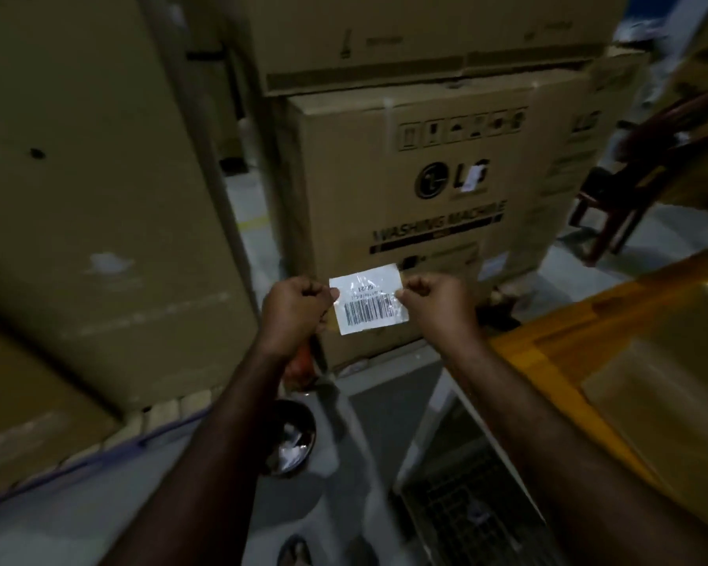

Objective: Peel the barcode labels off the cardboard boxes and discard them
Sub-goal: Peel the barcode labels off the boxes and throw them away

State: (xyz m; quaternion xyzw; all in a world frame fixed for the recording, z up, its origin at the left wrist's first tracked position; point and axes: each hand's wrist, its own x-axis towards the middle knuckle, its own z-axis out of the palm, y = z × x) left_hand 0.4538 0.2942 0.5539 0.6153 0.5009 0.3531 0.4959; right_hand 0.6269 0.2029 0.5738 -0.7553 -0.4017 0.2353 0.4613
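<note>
Pinching with curled fingers, the left hand (pixel 295 306) holds the left edge of the barcode label (pixel 368 300) and the right hand (pixel 436 300) its right edge, seemingly free of the LG washing machine box (pixel 426 189) beyond; best held taut so the adhesive cannot fold onto itself before discarding

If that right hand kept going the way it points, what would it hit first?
Probably the washing machine box just behind the label that the right hand pinches, though the gap between them is unclear.
</note>
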